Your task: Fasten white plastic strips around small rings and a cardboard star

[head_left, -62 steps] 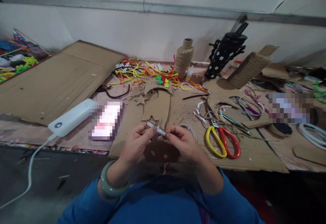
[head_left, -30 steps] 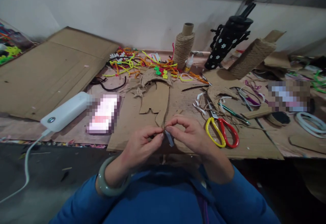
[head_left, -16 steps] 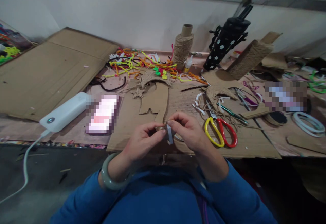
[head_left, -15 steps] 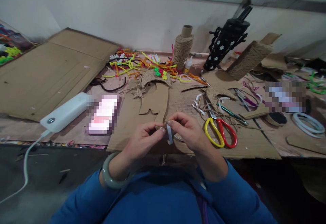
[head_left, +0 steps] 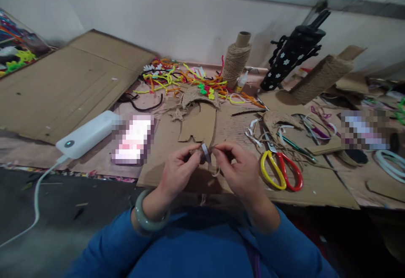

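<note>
Between my two hands, above the near edge of the cardboard sheet, hangs a narrow white strip (head_left: 206,153). My left hand (head_left: 180,166) is closed in a pinch on a small brownish piece beside the strip, which touches its fingertips. My right hand (head_left: 238,164) is pinched too, facing the left; what sits in its fingertips is too small to make out. Below it a thin pale loop (head_left: 217,172) dangles. Just beyond lies a notched cardboard cutout (head_left: 199,124), with a twine-wrapped crescent (head_left: 199,95) bearing green, red and yellow bits and a twine star (head_left: 177,114).
Scissors (head_left: 281,170) with yellow and red handles lie right of my right hand, near a second twine crescent (head_left: 278,120) and a green pen-like tool (head_left: 297,147). A power bank (head_left: 90,134) and a phone (head_left: 134,139) are left. Twine rolls (head_left: 237,63) stand behind.
The view has swung slightly left, so the table appears shifted right. My fingertips have drawn a little apart, and the white strip now sits higher between them, nearer my left fingers.
</note>
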Tool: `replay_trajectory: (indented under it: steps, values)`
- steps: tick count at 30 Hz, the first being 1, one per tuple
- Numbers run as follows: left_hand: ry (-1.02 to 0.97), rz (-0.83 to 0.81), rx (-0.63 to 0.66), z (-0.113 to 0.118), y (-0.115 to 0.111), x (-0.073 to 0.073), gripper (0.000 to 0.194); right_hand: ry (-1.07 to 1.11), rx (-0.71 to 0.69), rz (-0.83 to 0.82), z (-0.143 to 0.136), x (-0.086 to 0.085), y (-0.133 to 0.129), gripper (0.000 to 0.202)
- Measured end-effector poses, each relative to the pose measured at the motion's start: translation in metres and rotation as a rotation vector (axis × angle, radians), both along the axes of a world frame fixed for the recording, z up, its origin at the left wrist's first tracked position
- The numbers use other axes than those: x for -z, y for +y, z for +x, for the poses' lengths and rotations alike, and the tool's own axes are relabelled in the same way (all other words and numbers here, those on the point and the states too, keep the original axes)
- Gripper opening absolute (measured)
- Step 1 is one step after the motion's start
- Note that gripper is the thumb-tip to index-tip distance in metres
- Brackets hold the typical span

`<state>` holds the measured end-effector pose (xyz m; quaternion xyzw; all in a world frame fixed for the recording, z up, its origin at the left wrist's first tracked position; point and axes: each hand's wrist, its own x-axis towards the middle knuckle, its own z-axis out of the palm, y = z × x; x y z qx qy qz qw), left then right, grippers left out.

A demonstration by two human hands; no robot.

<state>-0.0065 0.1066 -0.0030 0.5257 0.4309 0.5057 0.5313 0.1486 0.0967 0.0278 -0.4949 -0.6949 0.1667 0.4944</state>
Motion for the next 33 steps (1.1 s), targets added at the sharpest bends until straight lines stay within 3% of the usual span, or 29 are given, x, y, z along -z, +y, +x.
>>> replay_trajectory:
  steps: [5,21,33]
  values:
    - [0.174,0.117,-0.118,0.002,-0.003,-0.002,0.021,-0.008,-0.012,-0.057,-0.011,0.009,0.002,0.009]
    - [0.374,0.448,-0.111,0.004,-0.001,0.004,0.027,0.034,0.026,-0.106,-0.008,0.014,0.01,0.01]
    - [0.413,0.476,-0.099,0.005,0.0,0.002,0.027,0.039,0.034,-0.156,-0.007,0.014,0.011,0.011]
